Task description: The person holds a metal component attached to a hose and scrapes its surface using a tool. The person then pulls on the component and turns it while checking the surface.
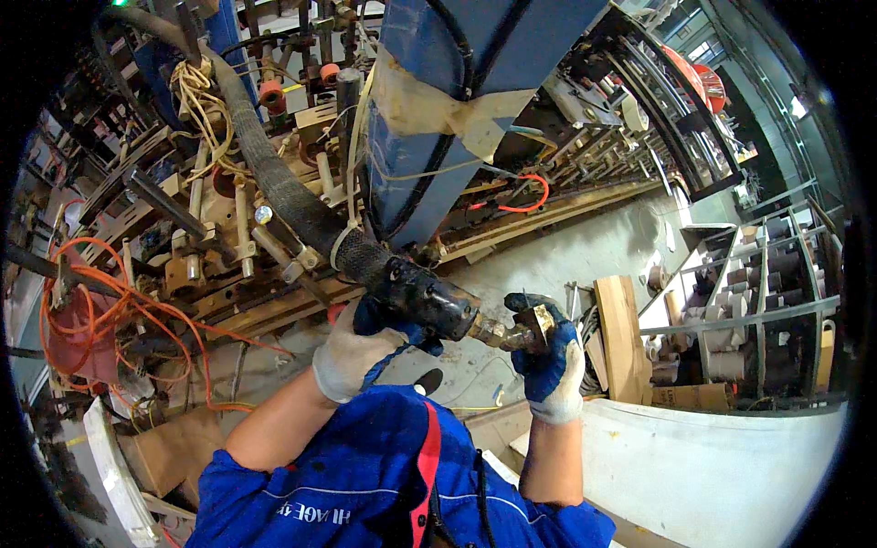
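A thick hose in black braided sleeving (288, 196) comes down from the upper left and ends in a black cylindrical fitting (429, 297). My left hand (352, 354), in a white glove with a blue coated palm, is closed around the underside of that fitting. Out of its right end runs a narrow metal connector (489, 331). My right hand (555, 365), gloved alike, has its fingers curled round a brass-coloured nut (539, 321) at the connector's far end. The palm hides part of this nut. A pale tie (342, 245) circles the sleeve above the fitting.
Behind the hose stands a blue steel column (429, 173) with taped cables. Machinery with rods lines the back. Orange air tubing (91, 306) lies coiled at left. A rack of cylinders (731, 320), a wooden board (624, 338) and a white panel (703, 466) are at right.
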{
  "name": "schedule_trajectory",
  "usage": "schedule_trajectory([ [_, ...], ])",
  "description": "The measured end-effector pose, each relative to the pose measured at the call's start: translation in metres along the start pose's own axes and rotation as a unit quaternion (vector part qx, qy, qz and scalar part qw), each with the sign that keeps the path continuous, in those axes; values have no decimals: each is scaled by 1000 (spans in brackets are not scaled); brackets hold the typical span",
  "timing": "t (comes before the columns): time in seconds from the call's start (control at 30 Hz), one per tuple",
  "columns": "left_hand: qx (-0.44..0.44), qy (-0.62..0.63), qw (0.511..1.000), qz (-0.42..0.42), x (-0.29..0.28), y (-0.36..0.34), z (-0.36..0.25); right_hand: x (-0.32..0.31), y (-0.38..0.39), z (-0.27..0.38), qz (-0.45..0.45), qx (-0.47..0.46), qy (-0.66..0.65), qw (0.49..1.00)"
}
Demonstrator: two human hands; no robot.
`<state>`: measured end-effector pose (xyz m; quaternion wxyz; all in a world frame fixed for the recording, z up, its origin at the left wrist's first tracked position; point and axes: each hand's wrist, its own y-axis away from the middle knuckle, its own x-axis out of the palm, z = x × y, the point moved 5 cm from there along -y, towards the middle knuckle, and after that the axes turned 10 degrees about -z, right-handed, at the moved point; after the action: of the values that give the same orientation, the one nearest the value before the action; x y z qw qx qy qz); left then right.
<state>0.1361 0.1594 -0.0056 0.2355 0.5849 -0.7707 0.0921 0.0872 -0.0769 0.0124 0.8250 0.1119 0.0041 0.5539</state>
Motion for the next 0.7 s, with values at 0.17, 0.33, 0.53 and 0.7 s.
schedule_trajectory([
  [0.17, 1, 8, 1000, -3, -2, 0, 5, 0, -1, -2, 2, -2, -16, 1000],
  [0.33, -1, 51, 999, 17, -2, 1, 5, 0, -2, -1, 2, 3, -1, 1000],
  [0.53, 10, 52, 998, 28, 3, 2, -6, -1, -3, 0, -5, -19, 5, 1000],
  [0.7, 0, 46, 998, 44, 6, -2, -10, 6, -3, 15, 13, -62, 19, 998],
])
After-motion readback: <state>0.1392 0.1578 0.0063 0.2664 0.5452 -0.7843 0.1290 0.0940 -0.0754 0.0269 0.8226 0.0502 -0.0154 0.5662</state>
